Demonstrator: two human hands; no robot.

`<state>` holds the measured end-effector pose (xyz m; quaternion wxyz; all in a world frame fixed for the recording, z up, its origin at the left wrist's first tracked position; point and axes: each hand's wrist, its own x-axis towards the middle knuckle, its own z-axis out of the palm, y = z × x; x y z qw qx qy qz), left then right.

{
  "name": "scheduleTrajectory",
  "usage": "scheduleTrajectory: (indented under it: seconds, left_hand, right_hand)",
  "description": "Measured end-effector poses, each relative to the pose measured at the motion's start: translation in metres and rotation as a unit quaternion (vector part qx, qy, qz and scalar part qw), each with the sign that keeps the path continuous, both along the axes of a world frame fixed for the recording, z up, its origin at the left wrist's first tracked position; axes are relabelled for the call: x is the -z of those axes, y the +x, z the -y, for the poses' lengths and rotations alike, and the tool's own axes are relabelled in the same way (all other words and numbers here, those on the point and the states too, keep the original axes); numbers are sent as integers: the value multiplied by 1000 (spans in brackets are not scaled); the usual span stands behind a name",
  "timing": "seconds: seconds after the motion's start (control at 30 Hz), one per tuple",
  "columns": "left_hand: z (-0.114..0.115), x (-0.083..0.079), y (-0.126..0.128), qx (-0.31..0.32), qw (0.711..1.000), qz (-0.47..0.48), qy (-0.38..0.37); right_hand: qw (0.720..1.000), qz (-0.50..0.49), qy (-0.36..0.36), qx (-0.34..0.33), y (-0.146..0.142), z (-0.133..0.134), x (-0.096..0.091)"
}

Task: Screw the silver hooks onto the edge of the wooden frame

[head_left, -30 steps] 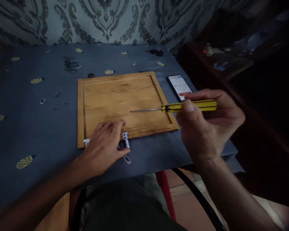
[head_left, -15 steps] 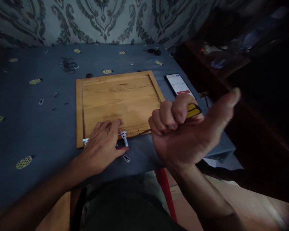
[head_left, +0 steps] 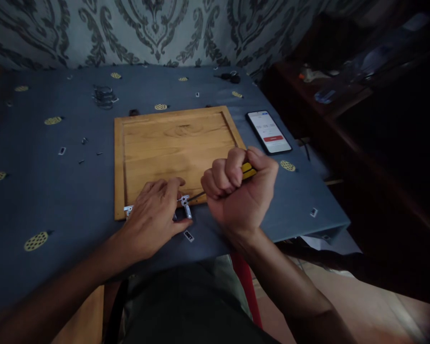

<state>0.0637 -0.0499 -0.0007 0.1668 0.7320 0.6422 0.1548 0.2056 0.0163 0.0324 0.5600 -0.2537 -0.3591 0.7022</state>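
A framed wooden panel [head_left: 172,148] lies on the cloth-covered table. At its front edge is a shiny metal fitting [head_left: 185,203] with round holes; a similar metal end shows on the other side of my left hand [head_left: 152,217]. That hand lies over the hardware, index finger on the wood and thumb at the front edge, its fingers bent around the fitting. My right hand [head_left: 240,191] is wrapped round the yellow-and-black handle of a screwdriver [head_left: 249,171]. The thin shaft points left, its tip at or very near the fitting; exact contact is too small to tell.
A phone [head_left: 270,132] with a lit screen lies right of the panel. Small screws [head_left: 99,153] and a bit of metal hardware [head_left: 84,141] rest at left. Farther back are a tangle of dark, thin pieces [head_left: 103,97] and a black object [head_left: 231,76].
My right hand has moved left and down toward the fitting with the screwdriver, and its thumb has folded in from stretched out. My left hand has stayed put.
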Motion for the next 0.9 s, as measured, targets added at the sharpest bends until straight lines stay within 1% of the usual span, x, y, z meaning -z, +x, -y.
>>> scheduleTrajectory:
  seconds: [0.23,0.33,0.47,0.57,0.77,0.9]
  left_hand:
    - [1,0,0,5,1000,0,13]
    - [1,0,-1,0,1000,2,12]
    - [1,0,-1,3,1000,2,4]
    - [2,0,-1,5,1000,4,9]
    - [1,-2,-2,12,1000,6,3]
    - [1,-4,-2,22,1000,6,1]
  right_hand:
    - [1000,-8,22,-17,-2,-2,9]
    - [999,-7,36,-29,-5,0,9]
    - [999,0,49,-15,-10,4,7]
    - [998,-10,52,-18,-11,7,6]
    - [996,-22,76,-31,-7,12,9]
    - [996,-14,79,-33,-4,12,11]
